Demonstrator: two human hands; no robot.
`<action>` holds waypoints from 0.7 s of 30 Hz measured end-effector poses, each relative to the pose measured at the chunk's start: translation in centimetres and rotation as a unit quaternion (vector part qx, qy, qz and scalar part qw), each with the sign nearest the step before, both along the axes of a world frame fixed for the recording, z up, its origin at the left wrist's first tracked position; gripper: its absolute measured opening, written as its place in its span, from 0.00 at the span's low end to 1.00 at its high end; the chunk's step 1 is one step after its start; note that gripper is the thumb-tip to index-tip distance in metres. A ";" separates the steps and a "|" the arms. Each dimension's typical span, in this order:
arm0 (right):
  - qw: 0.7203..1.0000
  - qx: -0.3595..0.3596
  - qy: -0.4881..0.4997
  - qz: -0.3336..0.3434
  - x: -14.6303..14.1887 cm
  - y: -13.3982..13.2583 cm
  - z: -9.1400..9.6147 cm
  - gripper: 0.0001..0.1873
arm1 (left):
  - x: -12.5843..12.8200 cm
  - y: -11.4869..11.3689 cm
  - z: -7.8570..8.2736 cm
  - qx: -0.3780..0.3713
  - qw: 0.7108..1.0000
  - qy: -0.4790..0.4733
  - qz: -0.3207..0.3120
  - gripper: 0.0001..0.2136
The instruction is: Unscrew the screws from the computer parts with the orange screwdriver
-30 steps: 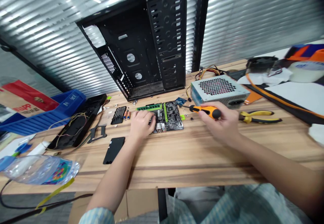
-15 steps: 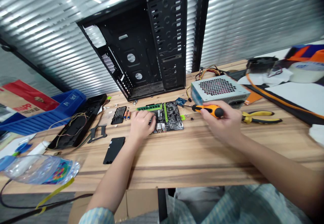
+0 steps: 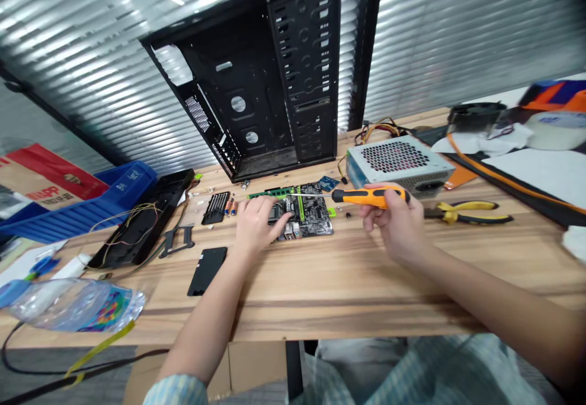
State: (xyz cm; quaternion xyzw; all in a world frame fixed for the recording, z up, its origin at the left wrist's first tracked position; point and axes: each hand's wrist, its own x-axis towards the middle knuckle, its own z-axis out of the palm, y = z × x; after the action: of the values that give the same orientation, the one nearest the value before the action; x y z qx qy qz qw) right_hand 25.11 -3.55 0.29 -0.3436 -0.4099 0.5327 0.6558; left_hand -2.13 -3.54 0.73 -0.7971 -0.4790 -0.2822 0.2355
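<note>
Now, our left hand (image 3: 255, 225) rests spread on a motherboard (image 3: 315, 220). Our right hand (image 3: 391, 225) grips an orange-handled screwdriver (image 3: 370, 196), its shaft over the board.

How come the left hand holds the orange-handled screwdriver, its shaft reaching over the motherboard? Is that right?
No, the head view shows the orange-handled screwdriver in the right hand, not the left hand; its shaft does reach over the motherboard.

Black motherboard (image 3: 315, 225), green memory stick (image 3: 271, 193) along its far edge, orange-and-black screwdriver (image 3: 370, 196) to its right, yellow-and-black pliers (image 3: 451, 212) farther right, blue plastic tray (image 3: 91, 212) to its left, brown wood-grain worktop (image 3: 348, 289) beneath it
</note>
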 end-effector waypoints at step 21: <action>0.937 -0.305 0.115 0.127 -0.6 0.6 0.2 0.25 | -0.1 0.1 0.0 0.060 0.998 -0.026 -0.008 0.06</action>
State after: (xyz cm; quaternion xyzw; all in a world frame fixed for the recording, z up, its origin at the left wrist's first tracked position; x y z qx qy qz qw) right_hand 24.49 -2.95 0.47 -0.4090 -0.1897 0.7466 0.4892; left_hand -2.27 -3.46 0.74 -0.7774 -0.4612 -0.3332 0.2680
